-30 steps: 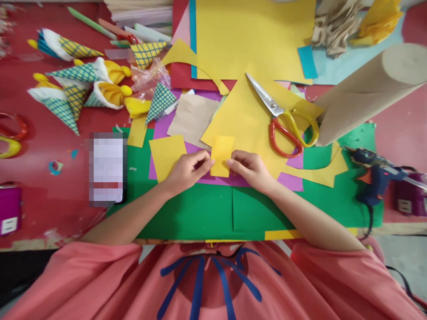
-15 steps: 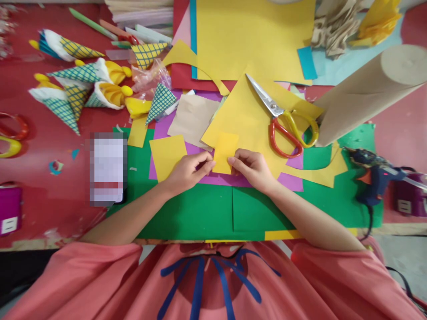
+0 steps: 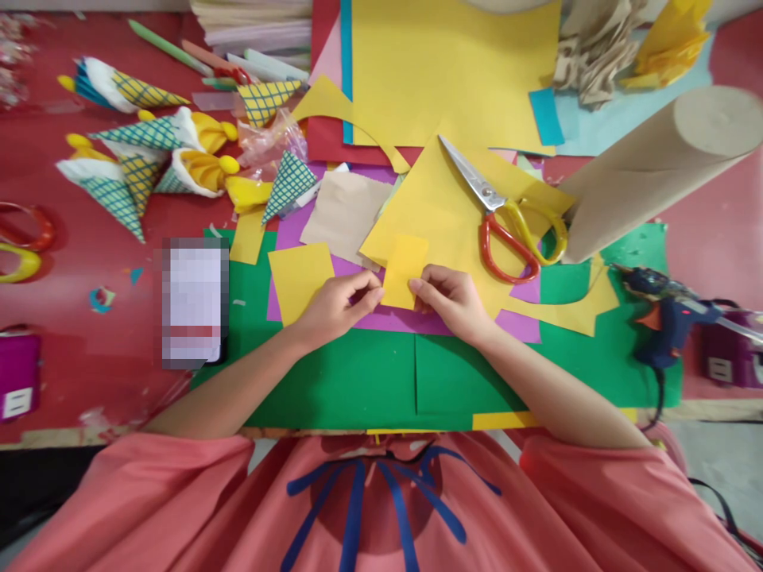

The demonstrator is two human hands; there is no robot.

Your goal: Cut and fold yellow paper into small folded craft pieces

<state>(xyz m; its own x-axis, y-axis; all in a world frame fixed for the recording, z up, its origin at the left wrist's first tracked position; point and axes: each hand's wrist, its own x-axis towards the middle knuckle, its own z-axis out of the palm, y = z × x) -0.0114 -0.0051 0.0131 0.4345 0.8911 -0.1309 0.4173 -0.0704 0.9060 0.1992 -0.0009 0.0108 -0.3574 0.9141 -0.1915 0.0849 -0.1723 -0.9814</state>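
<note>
Your left hand [image 3: 337, 306]: fingertips pinched on the small yellow paper rectangle [image 3: 404, 270]
Your right hand [image 3: 451, 300]: pinches its opposite edge
Nearby: red-and-yellow-handled scissors [image 3: 506, 214]

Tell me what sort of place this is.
Probably a paper-craft worktable: both hands pinch a small yellow paper piece amid coloured paper sheets, with scissors, a glue gun and finished paper cones nearby.

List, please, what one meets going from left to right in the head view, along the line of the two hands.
Blurred phone → yellow square of paper → left hand → small yellow piece → right hand → scissors → glue gun.
</note>
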